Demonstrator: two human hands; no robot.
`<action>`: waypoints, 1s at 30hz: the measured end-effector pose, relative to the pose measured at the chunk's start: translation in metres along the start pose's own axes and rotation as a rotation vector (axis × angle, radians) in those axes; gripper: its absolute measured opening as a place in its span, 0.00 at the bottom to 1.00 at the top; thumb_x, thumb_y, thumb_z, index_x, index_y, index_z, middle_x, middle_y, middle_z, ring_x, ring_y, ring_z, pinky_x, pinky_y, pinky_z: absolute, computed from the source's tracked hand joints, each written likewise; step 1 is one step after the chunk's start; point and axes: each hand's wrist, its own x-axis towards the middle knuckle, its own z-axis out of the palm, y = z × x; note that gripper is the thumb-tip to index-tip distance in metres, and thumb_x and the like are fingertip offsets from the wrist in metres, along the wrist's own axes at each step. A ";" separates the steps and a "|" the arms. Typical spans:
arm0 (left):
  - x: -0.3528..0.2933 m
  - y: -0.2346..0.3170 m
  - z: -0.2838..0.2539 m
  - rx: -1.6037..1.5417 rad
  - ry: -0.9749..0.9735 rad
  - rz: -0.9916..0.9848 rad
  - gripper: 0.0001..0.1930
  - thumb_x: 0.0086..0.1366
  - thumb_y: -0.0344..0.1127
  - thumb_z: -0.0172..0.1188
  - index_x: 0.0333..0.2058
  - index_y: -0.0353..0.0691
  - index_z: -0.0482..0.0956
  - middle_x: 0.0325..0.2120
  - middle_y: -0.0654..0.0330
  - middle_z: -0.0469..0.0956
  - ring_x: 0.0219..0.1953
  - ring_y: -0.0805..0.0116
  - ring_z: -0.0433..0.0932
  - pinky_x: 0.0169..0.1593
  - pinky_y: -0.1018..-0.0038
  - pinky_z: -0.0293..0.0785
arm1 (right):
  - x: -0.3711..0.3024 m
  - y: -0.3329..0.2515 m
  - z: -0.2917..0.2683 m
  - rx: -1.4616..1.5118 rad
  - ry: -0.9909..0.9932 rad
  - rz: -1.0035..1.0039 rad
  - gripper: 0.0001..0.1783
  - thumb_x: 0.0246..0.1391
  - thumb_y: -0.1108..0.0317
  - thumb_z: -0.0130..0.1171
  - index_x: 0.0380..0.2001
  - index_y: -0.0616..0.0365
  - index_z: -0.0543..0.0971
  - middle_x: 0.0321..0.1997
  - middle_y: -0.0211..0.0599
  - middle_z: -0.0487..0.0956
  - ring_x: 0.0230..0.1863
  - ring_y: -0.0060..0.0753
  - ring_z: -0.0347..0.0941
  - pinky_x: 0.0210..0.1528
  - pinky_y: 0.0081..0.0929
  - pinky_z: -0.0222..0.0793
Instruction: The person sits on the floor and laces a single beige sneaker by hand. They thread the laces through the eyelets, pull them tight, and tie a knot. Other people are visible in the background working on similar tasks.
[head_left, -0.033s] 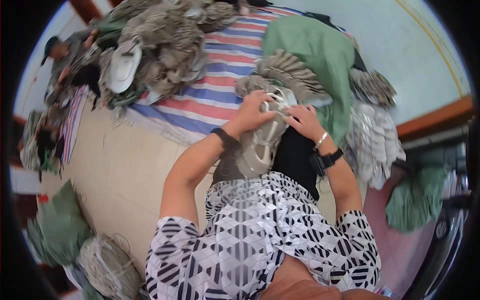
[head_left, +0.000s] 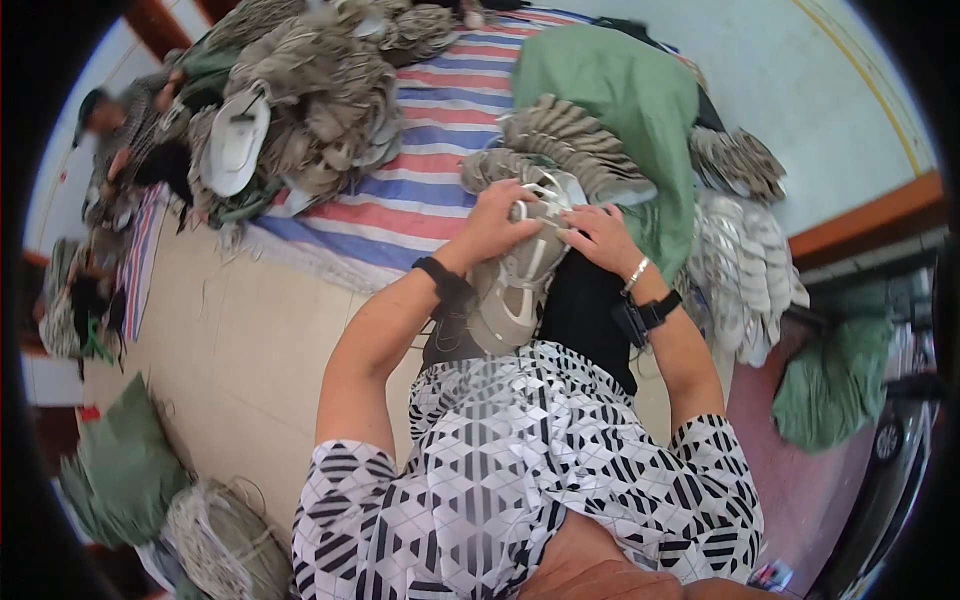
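A beige-and-grey shoe upper [head_left: 508, 300] lies over my lap, its toe end toward me. My left hand [head_left: 500, 222] is closed around its side near the lacing, thumb across the top. White shoelace [head_left: 548, 192] loops rise between my hands. On the other side of the opening, my right hand [head_left: 594, 238] has thumb and forefinger pinched at the lace; the fingertips partly cover it. Just beyond my hands, a fanned row of beige shoe uppers [head_left: 575, 145] rests against a green sack [head_left: 610, 80].
A striped sheet [head_left: 420, 200] covers the floor ahead, with a large heap of shoe uppers [head_left: 310, 100] on its left. White-and-grey uppers [head_left: 740, 270] are stacked at right. Green sacks [head_left: 125, 460] stand lower left. Another person [head_left: 125, 130] sits far left.
The whole view has shifted slightly. Both hands keep their places on the shoe upper, with only small finger movement at the lace.
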 end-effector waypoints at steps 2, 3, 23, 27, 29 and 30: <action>0.008 -0.006 0.006 -0.053 -0.041 -0.053 0.22 0.51 0.44 0.65 0.43 0.39 0.77 0.51 0.45 0.69 0.59 0.51 0.64 0.62 0.62 0.57 | -0.003 0.007 0.005 0.005 0.033 0.044 0.25 0.56 0.45 0.50 0.47 0.51 0.78 0.46 0.36 0.78 0.53 0.39 0.70 0.57 0.49 0.53; 0.011 -0.009 0.009 -0.084 -0.055 -0.066 0.22 0.51 0.45 0.65 0.43 0.39 0.77 0.52 0.45 0.69 0.59 0.51 0.64 0.62 0.63 0.57 | -0.003 0.009 0.007 0.058 0.020 0.091 0.25 0.56 0.45 0.50 0.47 0.51 0.78 0.45 0.36 0.78 0.52 0.39 0.70 0.56 0.48 0.54; 0.010 0.030 -0.016 0.294 -0.202 0.289 0.18 0.52 0.33 0.60 0.43 0.55 0.81 0.50 0.63 0.75 0.56 0.50 0.67 0.58 0.59 0.63 | 0.007 0.042 -0.006 0.611 -0.071 -0.104 0.20 0.49 0.62 0.60 0.47 0.51 0.76 0.35 0.40 0.78 0.40 0.42 0.72 0.47 0.33 0.66; 0.009 0.056 -0.014 0.377 -0.244 0.203 0.20 0.50 0.43 0.66 0.44 0.57 0.81 0.51 0.63 0.73 0.57 0.53 0.64 0.59 0.58 0.59 | 0.012 0.027 -0.017 0.470 -0.174 -0.061 0.19 0.43 0.69 0.62 0.42 0.53 0.74 0.29 0.41 0.78 0.35 0.46 0.75 0.39 0.37 0.68; 0.006 0.054 -0.013 0.420 -0.231 0.185 0.19 0.49 0.43 0.67 0.43 0.57 0.81 0.51 0.64 0.73 0.57 0.52 0.64 0.59 0.57 0.58 | 0.019 0.013 -0.018 0.299 -0.114 -0.116 0.12 0.40 0.70 0.62 0.31 0.56 0.72 0.25 0.43 0.77 0.31 0.50 0.75 0.34 0.41 0.67; 0.005 0.056 -0.009 0.423 -0.224 0.180 0.18 0.49 0.43 0.67 0.42 0.58 0.82 0.51 0.64 0.73 0.58 0.52 0.64 0.59 0.57 0.57 | 0.019 0.013 -0.020 0.278 -0.126 -0.126 0.12 0.40 0.70 0.63 0.30 0.56 0.73 0.25 0.42 0.77 0.31 0.49 0.75 0.34 0.39 0.67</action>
